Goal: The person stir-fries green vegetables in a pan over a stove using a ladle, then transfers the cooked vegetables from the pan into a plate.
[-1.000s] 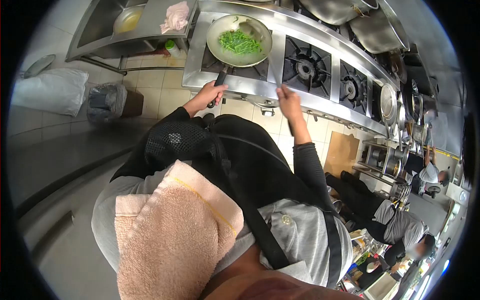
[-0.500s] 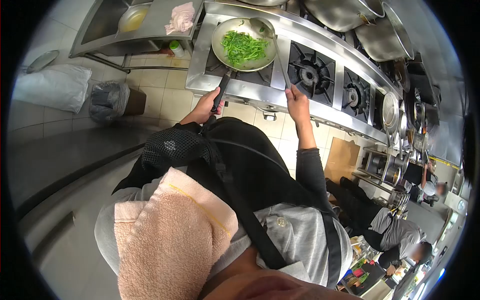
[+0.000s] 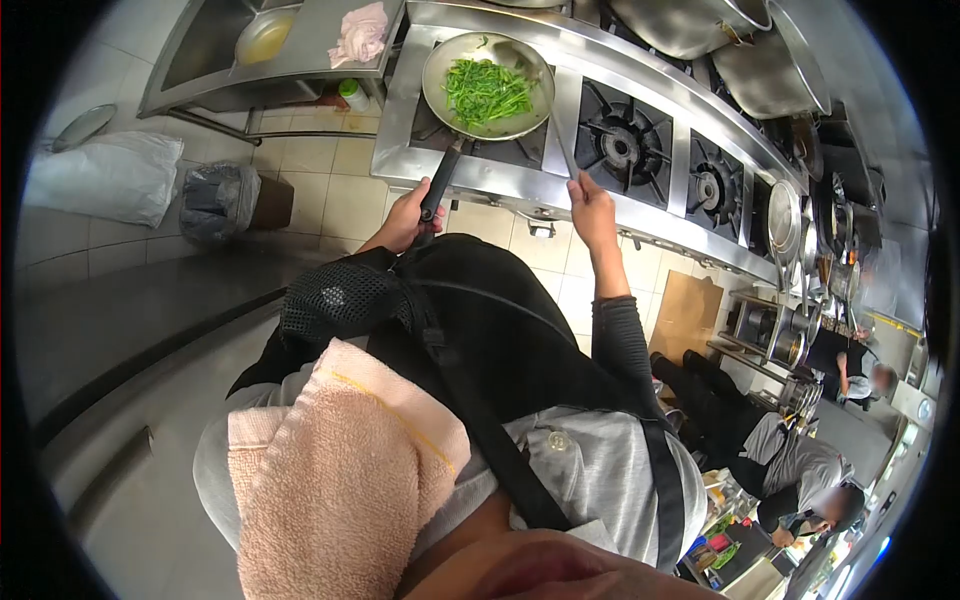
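Note:
My left hand [image 3: 408, 216] is closed round the black handle of a frying pan [image 3: 462, 48]. The pan sits over a burner at the stove's left end. Chopped leafy greens [image 3: 490, 92] lie heaped in its middle. In my right hand [image 3: 595, 215] is the long metal handle of a ladle [image 3: 569, 155], fingers wrapped round its lower end. The ladle slants up to the pan's right side, where its head is smeared by motion near the far rim.
Bare burners [image 3: 625, 147] continue rightward, with large pots [image 3: 770, 75] behind. A counter with a pink cloth [image 3: 360, 33] adjoins on the left. A lined bin [image 3: 217, 200] stands on the floor. Two people work at far right, the nearer in a grey shirt [image 3: 805, 465].
The ladle's head has shifted slightly within the pan, now blurred, and my right hand has moved a little up and left. The greens have shifted slightly; my left hand keeps its grip.

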### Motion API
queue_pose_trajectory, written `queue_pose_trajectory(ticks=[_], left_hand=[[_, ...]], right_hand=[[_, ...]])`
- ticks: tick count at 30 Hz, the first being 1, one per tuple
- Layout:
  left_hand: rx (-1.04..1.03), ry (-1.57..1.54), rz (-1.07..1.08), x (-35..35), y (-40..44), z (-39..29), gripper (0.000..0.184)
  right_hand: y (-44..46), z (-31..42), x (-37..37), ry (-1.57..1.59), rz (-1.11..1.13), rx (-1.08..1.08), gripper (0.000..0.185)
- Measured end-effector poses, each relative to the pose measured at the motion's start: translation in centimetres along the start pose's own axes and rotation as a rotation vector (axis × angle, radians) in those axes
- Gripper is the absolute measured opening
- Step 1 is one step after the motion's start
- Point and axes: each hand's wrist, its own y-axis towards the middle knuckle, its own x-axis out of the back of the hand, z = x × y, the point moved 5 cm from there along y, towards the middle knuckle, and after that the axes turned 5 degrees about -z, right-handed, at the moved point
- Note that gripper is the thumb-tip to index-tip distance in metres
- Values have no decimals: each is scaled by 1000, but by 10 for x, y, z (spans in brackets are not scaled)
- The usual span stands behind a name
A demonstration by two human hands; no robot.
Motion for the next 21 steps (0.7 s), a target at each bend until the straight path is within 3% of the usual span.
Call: queue_pose_trajectory(ticks=[4, 5, 6, 8, 11, 18, 21], left_hand=[[-28, 35, -4, -2, -2, 5, 52], [-53, 47, -4, -2, 0, 2, 52], [-55, 30, -7, 0, 2, 1, 52], [-49, -13, -14, 2, 3, 4, 52], [-23, -15, -10, 2, 0, 5, 51], [-60, 40, 12, 2, -2, 2, 50], [-79, 2, 21, -1, -3, 1, 49]], right_hand=[[-2, 20, -20, 25, 65, 14, 37], [-8, 16, -24, -132, 214, 15, 39], [-21, 38, -11, -15, 264, -53, 41], [-30, 14, -24, 61, 171, 60, 40], [-26, -6, -30, 6, 188, -51, 38], [-4, -8, 6, -2, 19, 0, 34], [-18, -1, -2, -87, 151, 70, 37]])
